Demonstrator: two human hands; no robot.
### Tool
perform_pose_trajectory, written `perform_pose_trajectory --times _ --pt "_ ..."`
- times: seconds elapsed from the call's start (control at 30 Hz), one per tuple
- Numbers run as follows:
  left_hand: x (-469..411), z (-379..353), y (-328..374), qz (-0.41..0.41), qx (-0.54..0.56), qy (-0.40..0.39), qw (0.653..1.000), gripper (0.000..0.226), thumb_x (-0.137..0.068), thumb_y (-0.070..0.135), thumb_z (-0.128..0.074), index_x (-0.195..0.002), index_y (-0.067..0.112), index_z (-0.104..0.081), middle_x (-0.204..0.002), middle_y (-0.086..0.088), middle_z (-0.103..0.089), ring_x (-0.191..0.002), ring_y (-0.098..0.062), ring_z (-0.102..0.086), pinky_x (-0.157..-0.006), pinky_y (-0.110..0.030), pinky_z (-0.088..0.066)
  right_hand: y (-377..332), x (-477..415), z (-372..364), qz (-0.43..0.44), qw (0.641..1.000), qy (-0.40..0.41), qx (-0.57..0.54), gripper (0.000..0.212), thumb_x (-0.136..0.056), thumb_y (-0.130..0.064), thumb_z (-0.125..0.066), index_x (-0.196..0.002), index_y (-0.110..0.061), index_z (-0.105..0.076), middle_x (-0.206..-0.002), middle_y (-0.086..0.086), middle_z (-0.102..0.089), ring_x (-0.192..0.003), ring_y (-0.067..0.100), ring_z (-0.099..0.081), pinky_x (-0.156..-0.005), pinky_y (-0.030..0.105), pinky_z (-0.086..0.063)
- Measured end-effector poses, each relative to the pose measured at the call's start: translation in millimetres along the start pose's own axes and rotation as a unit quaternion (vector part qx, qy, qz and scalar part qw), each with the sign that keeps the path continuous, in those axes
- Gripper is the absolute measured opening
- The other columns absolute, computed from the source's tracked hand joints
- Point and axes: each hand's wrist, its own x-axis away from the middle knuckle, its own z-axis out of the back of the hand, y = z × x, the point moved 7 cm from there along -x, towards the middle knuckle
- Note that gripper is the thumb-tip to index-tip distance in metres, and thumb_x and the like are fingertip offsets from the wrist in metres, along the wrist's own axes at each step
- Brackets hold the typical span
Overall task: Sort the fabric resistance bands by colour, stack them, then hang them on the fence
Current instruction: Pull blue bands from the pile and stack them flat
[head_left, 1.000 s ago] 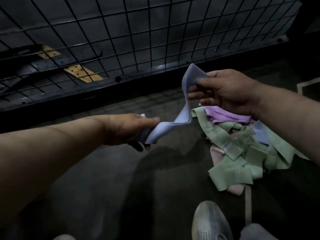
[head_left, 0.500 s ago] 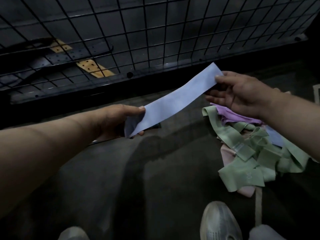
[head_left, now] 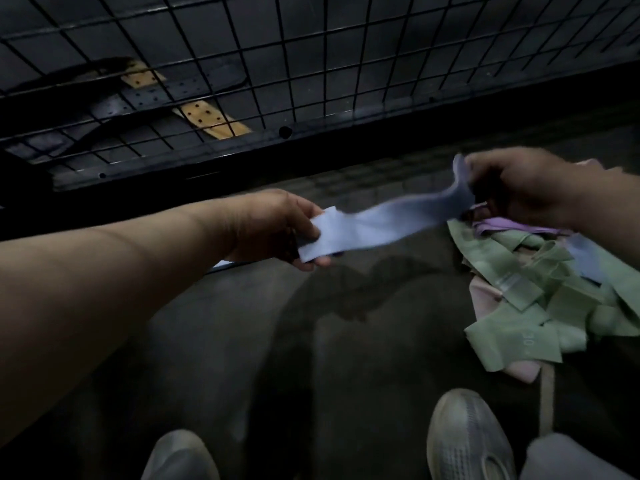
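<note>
Two sets of fingers hold one pale blue fabric band [head_left: 381, 223] between them. The left hand [head_left: 273, 226] pinches the flat, squared end, thumb on top and fingertips curled underneath. The right hand [head_left: 519, 185] has its fingers curled round the other end, where the cloth twists and stands on edge; that end is blurred, so I cannot tell the exact grip. The band hangs above the floor in a soft, shallow wave, matte and smooth.

Just below the right hand lies a loose, tangled pile [head_left: 588, 299] of bands: a purple band [head_left: 498, 225] on the far side, wide green bands [head_left: 512, 344] folded over one another, and a pink band [head_left: 485, 299] showing from underneath. One green strip carries faint printed numerals.

The floor [head_left: 242, 341] is dark and dull. Beyond the hands stands the fence [head_left: 311, 64], a black wire grid of square cells on a dark base rail. Behind it lies a tan strap [head_left: 207, 119] punched with round holes. Two grey shoes [head_left: 464, 441] show at the bottom edge.
</note>
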Motion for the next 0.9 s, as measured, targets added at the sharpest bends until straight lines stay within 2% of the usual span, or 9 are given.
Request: perform_pose_trajectory --times 0.2,0.3,0.37,0.43,0.53,0.63,0.7,0.77,0.9 --pt "-6.1 -34.6 -25.2 0.053 -0.055 -0.039 0.996 0.037 -0.098 -0.006 -0.046 -0.128 0.015 -0.049 -0.083 -0.02 -0.071 -0.075 -0.036 -0.071 -0.061 -0.038 -0.059 39.9 -2.3 -15.5 -0.027 0.972 0.008 0.235 0.017 -0.088 0.0 -0.053 -0.1 -0.008 -0.062 -0.101 0.018 -0.067 -0.087 0.027 -0.062 -0.082 0.044 -0.054" --pt "-11.0 -47.6 -26.7 0.035 -0.047 -0.052 0.997 0.03 -0.097 -0.006 -0.045 -0.124 0.006 -0.051 -0.092 -0.024 -0.071 -0.083 -0.033 -0.071 -0.073 -0.042 -0.06 43.8 1.5 -35.4 0.052 0.894 -0.052 0.441 0.056 -0.08 -0.011 -0.074 -0.126 -0.034 -0.053 -0.13 -0.008 -0.056 -0.114 0.01 -0.055 -0.095 0.027 -0.047" --pt "-14.0 -55.0 -22.8 0.017 -0.019 -0.045 0.999 0.027 -0.096 -0.009 -0.045 -0.117 0.005 -0.055 -0.094 -0.022 -0.071 -0.081 -0.03 -0.071 -0.077 -0.044 -0.058 51.4 13.9 -66.5 0.071 0.868 -0.132 0.474 0.084 -0.074 -0.026 -0.083 -0.143 -0.041 -0.038 -0.139 -0.021 -0.041 -0.126 -0.001 -0.042 -0.104 0.021 -0.038" --pt "-13.8 -63.3 -13.6 0.005 0.027 -0.053 0.998 0.024 -0.097 -0.006 -0.042 -0.108 0.008 -0.059 -0.093 -0.017 -0.07 -0.077 -0.026 -0.069 -0.073 -0.04 -0.059 55.1 20.8 -92.7 0.105 0.87 -0.173 0.45 0.079 -0.075 -0.035 -0.083 -0.14 -0.043 -0.039 -0.132 -0.024 -0.048 -0.119 -0.007 -0.048 -0.1 0.02 -0.042" --pt "-11.7 -66.8 1.0 -0.009 0.072 -0.064 0.995 0.025 -0.101 0.015 -0.039 -0.107 0.008 -0.062 -0.093 -0.015 -0.07 -0.072 -0.022 -0.067 -0.065 -0.032 -0.054 47.7 19.1 -104.5 0.166 0.893 -0.116 0.402 0.029 -0.082 -0.043 -0.067 -0.107 -0.031 -0.061 -0.102 -0.012 -0.068 -0.092 -0.007 -0.061 -0.081 0.027 -0.05" --pt "-19.9 -33.7 8.1 -0.068 0.055 0.117 0.989 0.03 -0.104 0.029 -0.036 -0.113 0.008 -0.056 -0.068 -0.01 -0.062 -0.051 -0.019 -0.047 -0.051 -0.026 -0.034 41.8 15.1 -88.9 0.07 0.97 -0.082 0.217 0.014 -0.095 -0.024 -0.064 -0.104 -0.015 -0.069 -0.1 0.004 -0.076 -0.095 0.016 -0.072 -0.077 0.028 -0.058" --pt "-24.3 -20.5 7.9 -0.101 0.055 0.172 0.978 0.031 -0.103 0.029 -0.039 -0.11 0.008 -0.059 -0.074 -0.009 -0.061 -0.061 -0.02 -0.052 -0.059 -0.03 -0.039 38.4 18.3 -86.4 0.012 0.991 -0.116 0.063 0.018 -0.097 -0.012 -0.056 -0.111 -0.012 -0.067 -0.108 0.008 -0.074 -0.097 0.019 -0.072 -0.073 0.027 -0.06" --pt "-27.8 -26.5 4.2 -0.094 0.079 0.111 0.986 0.042 -0.103 0.034 -0.034 -0.113 0.004 -0.061 -0.096 -0.015 -0.065 -0.088 -0.028 -0.06 -0.085 -0.038 -0.045 31.6 22.2 -87.3 -0.009 0.988 -0.148 -0.032 0.024 -0.098 -0.008 -0.05 -0.117 -0.01 -0.065 -0.112 0.009 -0.073 -0.096 0.017 -0.072 -0.066 0.025 -0.059" --pt "-22.7 -38.7 -6.2 -0.033 0.099 0.019 0.994 0.06 -0.102 0.044 -0.03 -0.125 -0.004 -0.057 -0.123 -0.028 -0.059 -0.11 -0.035 -0.053 -0.107 -0.046 -0.037 19.2 25.7 -89.9 -0.001 0.982 -0.175 -0.076 0.034 -0.099 -0.001 -0.044 -0.128 -0.009 -0.058 -0.122 0.01 -0.069 -0.115 0.022 -0.066 -0.089 0.034 -0.057"
